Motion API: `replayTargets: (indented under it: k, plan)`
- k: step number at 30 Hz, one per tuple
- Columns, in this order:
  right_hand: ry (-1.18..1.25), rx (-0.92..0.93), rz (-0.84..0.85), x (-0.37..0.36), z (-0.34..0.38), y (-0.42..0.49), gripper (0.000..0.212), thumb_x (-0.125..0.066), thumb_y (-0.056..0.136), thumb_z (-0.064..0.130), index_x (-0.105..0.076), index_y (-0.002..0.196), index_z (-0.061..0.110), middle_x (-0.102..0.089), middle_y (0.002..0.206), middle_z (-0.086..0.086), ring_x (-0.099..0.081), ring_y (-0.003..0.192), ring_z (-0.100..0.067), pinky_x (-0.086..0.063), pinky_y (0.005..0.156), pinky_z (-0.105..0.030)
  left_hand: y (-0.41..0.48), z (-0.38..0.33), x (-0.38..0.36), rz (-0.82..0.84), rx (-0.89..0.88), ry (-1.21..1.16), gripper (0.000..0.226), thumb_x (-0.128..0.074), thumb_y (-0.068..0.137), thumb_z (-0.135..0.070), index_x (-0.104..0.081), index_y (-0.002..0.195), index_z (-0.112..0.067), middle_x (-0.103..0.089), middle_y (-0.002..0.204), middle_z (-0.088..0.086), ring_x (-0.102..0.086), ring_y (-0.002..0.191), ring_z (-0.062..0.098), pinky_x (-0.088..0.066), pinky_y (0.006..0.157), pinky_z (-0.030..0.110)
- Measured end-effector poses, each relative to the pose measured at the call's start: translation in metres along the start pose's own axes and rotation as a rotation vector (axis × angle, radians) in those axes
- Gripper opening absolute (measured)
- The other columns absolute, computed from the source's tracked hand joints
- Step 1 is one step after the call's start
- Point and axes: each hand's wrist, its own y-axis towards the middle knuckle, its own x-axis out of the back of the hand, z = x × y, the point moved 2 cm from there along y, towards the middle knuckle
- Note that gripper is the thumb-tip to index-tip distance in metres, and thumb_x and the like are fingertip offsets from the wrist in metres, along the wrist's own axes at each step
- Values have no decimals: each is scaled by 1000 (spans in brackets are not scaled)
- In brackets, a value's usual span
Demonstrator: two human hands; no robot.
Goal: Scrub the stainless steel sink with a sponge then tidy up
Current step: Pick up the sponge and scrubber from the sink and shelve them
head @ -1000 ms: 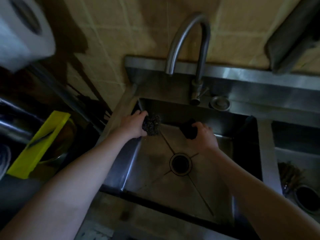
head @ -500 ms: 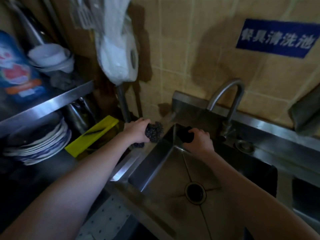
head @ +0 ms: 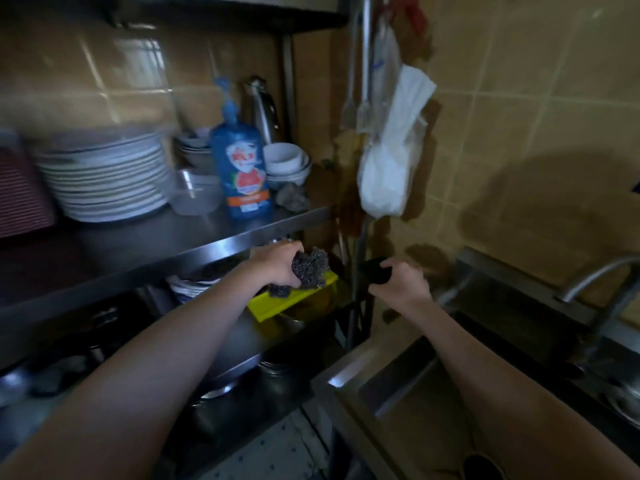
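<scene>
Left of the sink (head: 349, 377), left hand (head: 277, 263) grips a wiry grey scourer (head: 310, 268); right hand (head: 400, 280) grips a dark sponge (head: 374, 268).

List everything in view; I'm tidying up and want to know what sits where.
sink: one, steel, bottom right
tap: one, steel, right edge
shelf: one, steel, left
plates: one stack, white, on shelf
bowls: one stack, white, on shelf
bottle: one, blue, between plates and bowls
bag: one, white, hanging right of shelf
board: one, yellow, below shelf
scrubber: one, dark grey, above board
sponge: one, black, left of sink
left hand: one, grips scrubber
right hand: one, grips sponge
</scene>
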Motion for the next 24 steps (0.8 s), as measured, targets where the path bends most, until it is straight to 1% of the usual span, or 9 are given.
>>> replayTargets:
  k: [4, 6, 8, 11, 14, 17, 21, 22, 24]
  plan:
    - [-48, 60, -5, -26, 64, 9, 57, -67, 74, 37, -49, 127, 26, -56, 121, -4, -43, 120, -29, -46, 95, -44, -31, 62, 19, -95, 89, -32, 70, -77, 64, -37, -47, 127, -29, -53, 129, -1, -51, 118, 22, -45, 90, 34]
    - [-44, 97, 3, -40, 91, 12, 57, -67, 72, 38, -50, 126, 27, -56, 122, -3, -43, 121, -29, -46, 94, -42, -48, 91, 28, -138, 155, -41, 64, -76, 63, -39, -50, 122, -32, -58, 121, -2, -55, 113, 22, -46, 89, 35]
    - [-42, 124, 9, -53, 115, 14, 58, -68, 71, 39, -51, 126, 29, -55, 123, -3, -42, 123, -29, -45, 95, -41, -63, 117, 35, -156, 191, -61, 57, -76, 62, -38, -53, 114, -30, -63, 115, 0, -58, 108, 23, -48, 88, 36]
    - [-42, 165, 19, -71, 151, 18, 57, -66, 71, 42, -52, 124, 29, -56, 124, -4, -41, 123, -30, -43, 97, -42, -84, 155, 43, -168, 249, -46, 57, -76, 64, -38, -53, 115, -31, -60, 119, -1, -56, 109, 21, -42, 80, 28]
    - [-59, 204, 28, -86, 182, 24, 55, -67, 70, 42, -54, 122, 28, -57, 124, -6, -42, 123, -31, -42, 99, -41, -103, 189, 48, -160, 320, -27, 68, -75, 64, -42, -48, 126, -34, -54, 127, -2, -53, 116, 21, -44, 92, 35]
    - [-51, 234, 42, -98, 209, 30, 52, -67, 70, 41, -56, 119, 28, -58, 123, -8, -43, 123, -33, -41, 99, -41, -118, 215, 51, -171, 349, -59, 77, -75, 62, -48, -44, 131, -40, -52, 132, -4, -52, 119, 19, -43, 96, 32]
    - [-52, 265, 49, -110, 238, 41, 55, -68, 70, 41, -55, 121, 25, -57, 124, -8, -45, 122, -33, -43, 100, -41, -128, 240, 56, -209, 371, -134, 75, -74, 53, -54, -52, 123, -39, -60, 123, -5, -57, 112, 18, -38, 82, 25]
    - [-53, 275, 44, -113, 244, 45, 56, -68, 71, 39, -54, 122, 23, -56, 125, -8, -45, 122, -32, -43, 100, -41, -128, 246, 57, -221, 369, -158, 75, -72, 50, -56, -53, 122, -41, -61, 123, -5, -57, 112, 18, -39, 82, 25]
    - [-54, 291, 38, -119, 256, 54, 58, -68, 72, 39, -53, 125, 21, -52, 128, -9, -42, 124, -32, -41, 102, -41, -127, 257, 59, -236, 370, -185, 75, -72, 52, -57, -51, 123, -45, -59, 124, -7, -55, 115, 18, -41, 90, 30]
